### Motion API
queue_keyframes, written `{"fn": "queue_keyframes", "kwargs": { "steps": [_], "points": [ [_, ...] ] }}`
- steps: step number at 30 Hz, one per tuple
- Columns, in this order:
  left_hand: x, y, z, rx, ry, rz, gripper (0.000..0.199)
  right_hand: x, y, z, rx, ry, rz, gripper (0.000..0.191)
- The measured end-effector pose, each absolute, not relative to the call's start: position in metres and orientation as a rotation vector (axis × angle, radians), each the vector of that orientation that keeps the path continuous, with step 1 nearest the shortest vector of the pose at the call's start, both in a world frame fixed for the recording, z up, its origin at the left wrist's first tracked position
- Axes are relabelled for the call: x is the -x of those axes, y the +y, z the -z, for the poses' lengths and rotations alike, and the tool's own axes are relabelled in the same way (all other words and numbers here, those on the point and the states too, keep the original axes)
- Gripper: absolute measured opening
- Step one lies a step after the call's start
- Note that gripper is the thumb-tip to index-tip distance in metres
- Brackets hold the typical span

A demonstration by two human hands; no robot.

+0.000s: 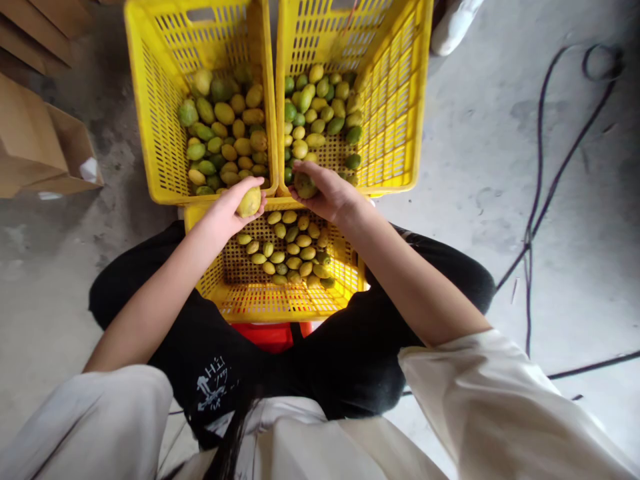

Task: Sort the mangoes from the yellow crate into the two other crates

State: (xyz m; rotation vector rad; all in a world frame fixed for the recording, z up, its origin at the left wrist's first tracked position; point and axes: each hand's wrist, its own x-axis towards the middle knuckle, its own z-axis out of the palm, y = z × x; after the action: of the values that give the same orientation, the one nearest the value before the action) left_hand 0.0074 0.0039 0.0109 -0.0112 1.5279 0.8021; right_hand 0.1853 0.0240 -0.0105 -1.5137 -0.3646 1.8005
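Observation:
My left hand (234, 205) is closed around a yellow lemon-like fruit (249, 201), over the rim between the left crate and the near crate. My right hand (323, 190) has its fingers curled round a darker, greenish-brown fruit (305, 185) at the front edge of the right crate. Below both hands, the near yellow crate (280, 310) holds several small oval fruits on its perforated bottom. Beyond stand the left yellow crate (160, 133) and the right yellow crate (395, 120), each with a heap of mixed green and yellow fruits.
Open cardboard boxes (37, 133) stand on the floor at the left. A black cable (543, 200) lies looped on the concrete at the right. Behind the right crate shows a person's white shoe (455, 27). Something red (265, 337) is under the near crate, between my knees.

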Motion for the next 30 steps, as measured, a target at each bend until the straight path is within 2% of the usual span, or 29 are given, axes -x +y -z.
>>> {"fn": "queue_keyframes", "kwargs": {
  "steps": [6, 12, 18, 22, 30],
  "points": [
    [-0.015, 0.003, -0.014, -0.001, 1.607, -0.788, 0.025, -0.187, 0.025, 0.005, 1.558, -0.234, -1.860, 0.025],
    [-0.015, 0.003, -0.004, 0.033, 1.532, -0.764, 0.030, -0.188, 0.026, -0.013, 1.636, -0.178, -1.881, 0.032],
    [-0.007, 0.003, 0.001, 0.082, 1.542, -0.771, 0.017, -0.184, 0.022, -0.010, 1.591, -0.194, -1.805, 0.024],
    [-0.005, 0.003, -0.001, 0.099, 1.496, -0.754, 0.015, -0.181, 0.022, -0.006, 1.559, -0.181, -1.793, 0.025],
    [-0.008, 0.001, -0.010, -0.026, 1.485, -0.807, 0.028, -0.189, 0.027, 0.009, 1.592, -0.161, -1.805, 0.025]
  ]
}}
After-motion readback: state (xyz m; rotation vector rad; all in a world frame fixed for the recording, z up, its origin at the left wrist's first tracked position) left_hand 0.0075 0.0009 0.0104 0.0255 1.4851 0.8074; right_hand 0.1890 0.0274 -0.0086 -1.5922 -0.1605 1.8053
